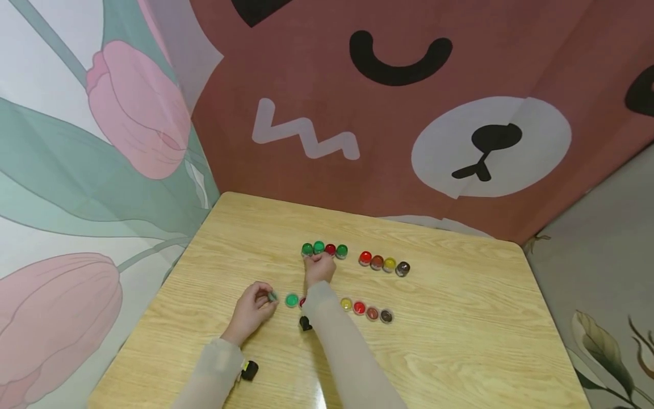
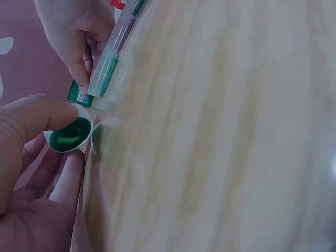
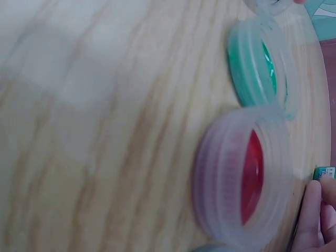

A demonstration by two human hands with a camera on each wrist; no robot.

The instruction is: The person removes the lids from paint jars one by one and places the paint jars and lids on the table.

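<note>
Between thumb and fingers, my left hand (image 1: 249,311) pinches a small round lid (image 2: 70,137), its green-stained inside facing the left wrist camera. My right hand (image 1: 320,268) reaches to the left end of the back row and grips a small green paint pot (image 1: 307,249) with its fingertips. Beside that pot stand a teal pot (image 1: 319,246), a dark red pot (image 1: 330,249) and another green pot (image 1: 342,251). A teal lid (image 1: 292,300) lies right of my left hand. The dark red lid (image 3: 252,178) next to it is partly hidden by my right sleeve in the head view.
Farther right stand red (image 1: 365,258), brown (image 1: 377,262), yellow (image 1: 389,264) and dark brown (image 1: 403,268) pots. The front row continues with yellow (image 1: 346,304), red (image 1: 360,308), brown (image 1: 372,313) and dark (image 1: 386,316) lids. Patterned cloth hangs behind the wooden table (image 1: 460,341).
</note>
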